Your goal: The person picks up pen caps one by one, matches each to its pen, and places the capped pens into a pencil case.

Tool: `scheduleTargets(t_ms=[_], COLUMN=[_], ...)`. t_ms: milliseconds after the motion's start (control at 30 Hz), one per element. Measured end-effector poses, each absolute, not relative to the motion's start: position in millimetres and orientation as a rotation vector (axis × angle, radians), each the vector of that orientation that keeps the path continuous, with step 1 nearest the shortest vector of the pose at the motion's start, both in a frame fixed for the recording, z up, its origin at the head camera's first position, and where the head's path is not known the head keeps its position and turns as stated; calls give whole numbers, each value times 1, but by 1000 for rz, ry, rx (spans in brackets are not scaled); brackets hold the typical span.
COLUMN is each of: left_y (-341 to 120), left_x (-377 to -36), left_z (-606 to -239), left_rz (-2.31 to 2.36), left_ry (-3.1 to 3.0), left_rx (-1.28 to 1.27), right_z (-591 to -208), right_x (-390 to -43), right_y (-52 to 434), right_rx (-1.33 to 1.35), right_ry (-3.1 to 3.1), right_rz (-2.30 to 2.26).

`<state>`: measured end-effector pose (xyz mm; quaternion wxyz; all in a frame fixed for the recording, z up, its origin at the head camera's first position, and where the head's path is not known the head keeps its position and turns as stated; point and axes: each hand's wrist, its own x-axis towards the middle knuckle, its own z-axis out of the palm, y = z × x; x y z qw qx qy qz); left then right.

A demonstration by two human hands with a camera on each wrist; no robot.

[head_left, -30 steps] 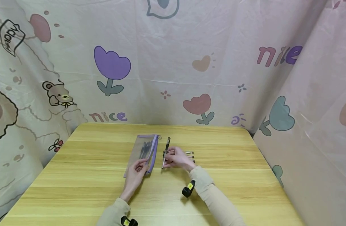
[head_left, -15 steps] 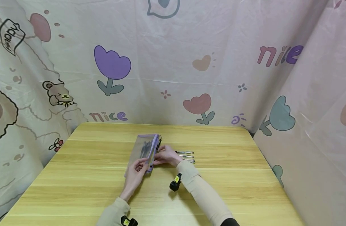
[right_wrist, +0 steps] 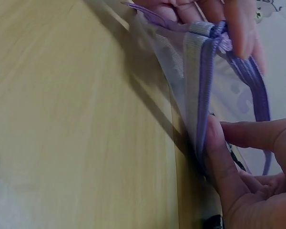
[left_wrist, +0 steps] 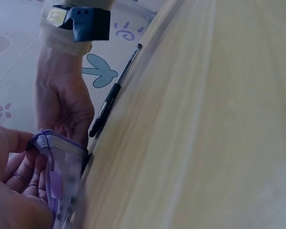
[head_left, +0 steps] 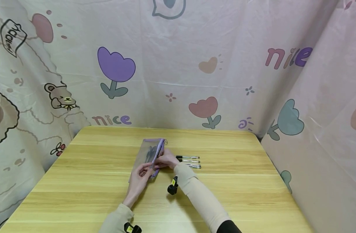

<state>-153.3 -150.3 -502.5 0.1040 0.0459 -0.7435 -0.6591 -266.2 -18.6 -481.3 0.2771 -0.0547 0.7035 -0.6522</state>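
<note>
A see-through mesh pencil pouch (head_left: 142,154) with purple zipper edging lies at mid-table, its mouth open to the right. Several dark pens (head_left: 150,153) show through its mesh. My left hand (head_left: 139,178) pinches the near end of the pouch's zipper edge (left_wrist: 48,143). My right hand (head_left: 167,159) is at the mouth, its thumb and forefinger pinching a pen (right_wrist: 236,159) inside the opening; the fingers and pouch edge hide most of it. Right of that hand, a few pens (head_left: 193,161) lie side by side, their left ends partly covered by the wrist.
The wooden table (head_left: 239,181) reaches back to a patterned curtain (head_left: 166,64), which also hangs at both sides. Black wrist cameras (head_left: 172,186) sit on both arms. A metal ring (head_left: 166,141) hangs at the pouch's far corner.
My right hand has carried the pen leftward from beside the pouch into its mouth. The left hand has kept its pinch on the edge, and the other pens lie still.
</note>
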Motion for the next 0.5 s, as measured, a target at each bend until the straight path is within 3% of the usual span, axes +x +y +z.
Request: scheduleTargets(t_ms=[500], left_y=[-151], left_x=[-152], left_z=[-503], left_rz=[-1941], left_ry=[-2164], left_rx=[109], right_z=[-489], right_x=[-265], right_y=[-30], right_rx=[-142], right_ry=[1974], right_rz=[-1853])
